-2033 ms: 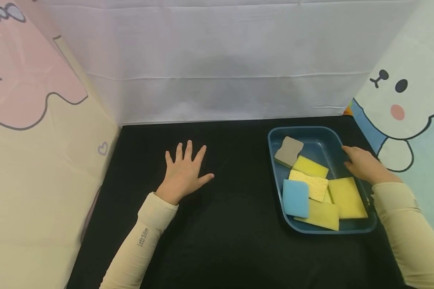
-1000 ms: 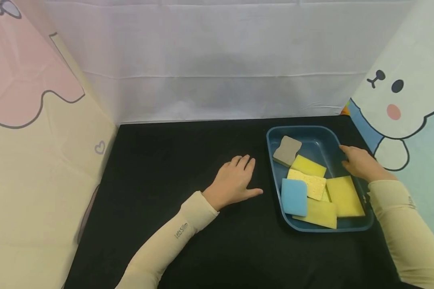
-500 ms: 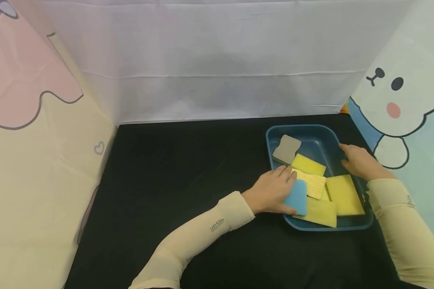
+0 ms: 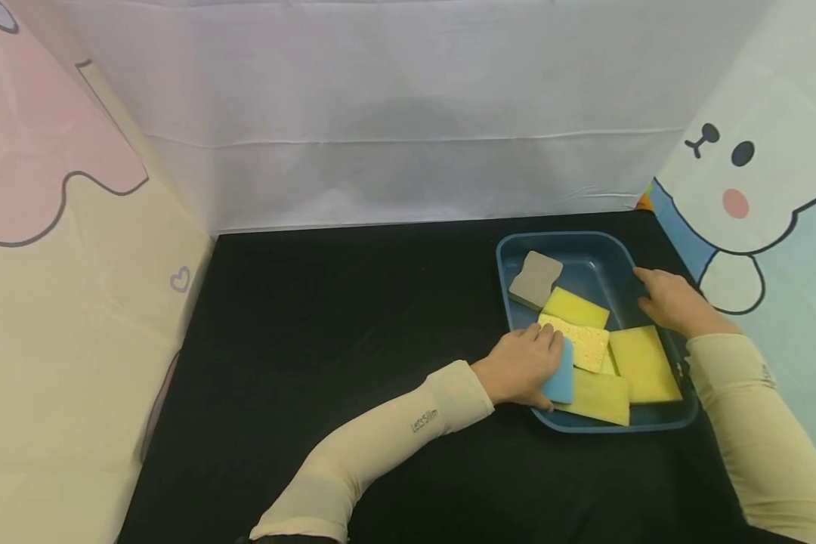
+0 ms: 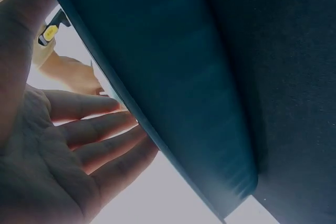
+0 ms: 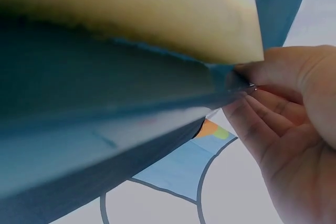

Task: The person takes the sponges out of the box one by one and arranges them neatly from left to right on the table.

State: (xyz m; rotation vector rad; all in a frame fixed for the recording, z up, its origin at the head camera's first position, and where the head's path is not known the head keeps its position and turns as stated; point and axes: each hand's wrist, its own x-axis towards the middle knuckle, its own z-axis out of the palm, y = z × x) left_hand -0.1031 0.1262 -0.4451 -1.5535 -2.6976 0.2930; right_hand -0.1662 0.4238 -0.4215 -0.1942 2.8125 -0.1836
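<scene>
In the head view, my left hand (image 4: 519, 368) reaches over the left rim of a dark blue tray (image 4: 588, 261). Its fingers and thumb lie about a light blue sponge (image 4: 561, 379), covering its left part; the fingertips are partly hidden. The left wrist view has that hand (image 5: 63, 150) beyond the tray wall (image 5: 157, 66), its fingertips hidden behind the rim. At the tray's right side my right hand (image 4: 680, 302) pinches the rim. The right wrist view shows its thumb (image 6: 283, 69) inside the rim and its fingers outside, close to a yellow sponge (image 6: 157, 14).
Several other sponges share the tray: a grey one (image 4: 536, 278) at the back left, a holed pale yellow one (image 4: 578, 344), and plain yellow ones, including one at the right (image 4: 644, 366). The tray sits on a black tabletop (image 4: 353, 302), with a white cloth wall (image 4: 381, 113) behind.
My left hand has moved rightward from the black tabletop, over the tray's left rim and onto the light blue sponge. My right hand has stayed on the rim.
</scene>
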